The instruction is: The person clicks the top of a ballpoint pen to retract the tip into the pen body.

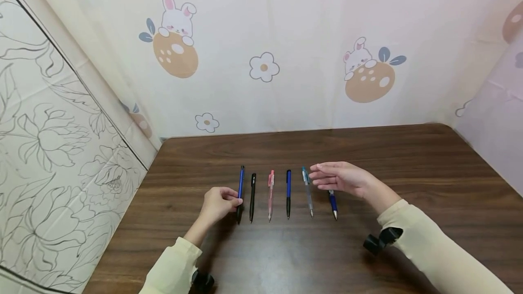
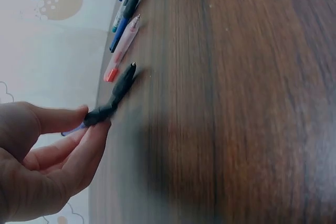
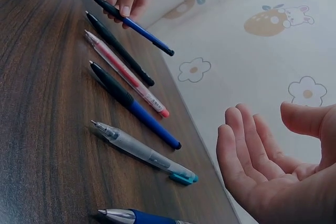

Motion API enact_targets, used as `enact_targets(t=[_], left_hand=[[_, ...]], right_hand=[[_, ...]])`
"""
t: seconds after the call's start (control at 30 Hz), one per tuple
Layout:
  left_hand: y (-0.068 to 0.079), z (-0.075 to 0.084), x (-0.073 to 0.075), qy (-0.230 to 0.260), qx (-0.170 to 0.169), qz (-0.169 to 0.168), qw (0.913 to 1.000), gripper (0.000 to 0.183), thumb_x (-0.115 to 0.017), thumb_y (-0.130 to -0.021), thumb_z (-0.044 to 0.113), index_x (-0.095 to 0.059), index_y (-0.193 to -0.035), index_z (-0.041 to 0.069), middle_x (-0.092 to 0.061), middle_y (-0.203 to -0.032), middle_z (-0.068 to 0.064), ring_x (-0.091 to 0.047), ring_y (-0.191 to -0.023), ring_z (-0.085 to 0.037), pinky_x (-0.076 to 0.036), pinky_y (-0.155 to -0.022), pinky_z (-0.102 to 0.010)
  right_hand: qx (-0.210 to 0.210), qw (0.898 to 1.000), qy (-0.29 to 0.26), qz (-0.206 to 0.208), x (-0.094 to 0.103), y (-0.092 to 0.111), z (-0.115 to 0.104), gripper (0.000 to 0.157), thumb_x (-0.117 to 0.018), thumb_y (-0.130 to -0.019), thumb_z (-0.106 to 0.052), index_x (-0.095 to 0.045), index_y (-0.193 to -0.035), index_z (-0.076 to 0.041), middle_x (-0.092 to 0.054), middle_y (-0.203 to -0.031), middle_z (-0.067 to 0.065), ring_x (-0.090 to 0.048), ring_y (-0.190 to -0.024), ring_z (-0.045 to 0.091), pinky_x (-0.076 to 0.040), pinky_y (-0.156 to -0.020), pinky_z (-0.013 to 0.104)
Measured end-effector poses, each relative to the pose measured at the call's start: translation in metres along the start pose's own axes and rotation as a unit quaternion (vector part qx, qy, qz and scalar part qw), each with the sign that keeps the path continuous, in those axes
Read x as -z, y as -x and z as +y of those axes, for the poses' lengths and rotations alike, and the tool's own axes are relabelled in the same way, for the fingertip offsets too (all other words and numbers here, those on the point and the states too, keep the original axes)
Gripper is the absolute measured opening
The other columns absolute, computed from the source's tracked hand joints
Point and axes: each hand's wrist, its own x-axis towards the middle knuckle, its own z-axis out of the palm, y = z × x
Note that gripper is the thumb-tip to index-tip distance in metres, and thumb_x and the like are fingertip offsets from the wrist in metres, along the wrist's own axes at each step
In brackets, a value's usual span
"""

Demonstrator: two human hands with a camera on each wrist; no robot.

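Note:
Between thumb and fingertips, my left hand (image 1: 220,203) pinches a blue pen with a black grip (image 1: 241,186) at the left end of a row of pens. In the right wrist view this pen (image 3: 149,38) tilts above the tabletop. To its right lie a black pen (image 1: 252,198), a pink pen (image 1: 271,196), a second blue-and-black pen (image 1: 288,194) and a clear pen with teal parts (image 1: 308,196). My right hand (image 1: 343,178), fingers extended and holding nothing, hovers at the row's right end. It partly hides a dark blue pen with a silver tip (image 1: 333,205).
The brown wooden table (image 1: 429,162) meets a pale curtain with rabbit and flower prints (image 1: 302,94) along its back edge. A white panel with flower line drawings (image 1: 53,149) stands at the left. A black wrist device (image 1: 382,239) sits on the right sleeve.

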Motion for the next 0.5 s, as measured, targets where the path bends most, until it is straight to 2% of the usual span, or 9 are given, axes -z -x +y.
enact_targets(t=[0.2, 0.5], left_hand=[[0.0006, -0.0008, 0.0048, -0.019, 0.001, 0.015, 0.9997, 0.012, -0.075, -0.079, 0.003, -0.071, -0.086, -0.006, -0.073, -0.076, -0.016, -0.071, -0.059, -0.022, -0.061, -0.059, -0.031], [0.0001, -0.0048, 0.0082, -0.032, 0.017, 0.009, 0.9993, 0.013, -0.077, -0.077, 0.005, -0.071, -0.084, -0.004, -0.073, -0.074, -0.015, -0.071, -0.059, -0.022, -0.058, -0.056, -0.028]], right_hand=[[0.001, 1.000, 0.012, 0.009, 0.0008, 0.0016, 0.0011, 0.057, -0.050, -0.101, -0.027, -0.035, -0.141, 0.011, -0.072, -0.106, -0.004, -0.070, -0.099, 0.010, -0.057, -0.090, 0.025], [0.006, 0.998, 0.058, 0.030, -0.0005, 0.0031, 0.0020, 0.057, -0.051, -0.100, -0.031, -0.041, -0.137, 0.011, -0.073, -0.110, 0.001, -0.071, -0.097, 0.011, -0.057, -0.090, 0.027]])
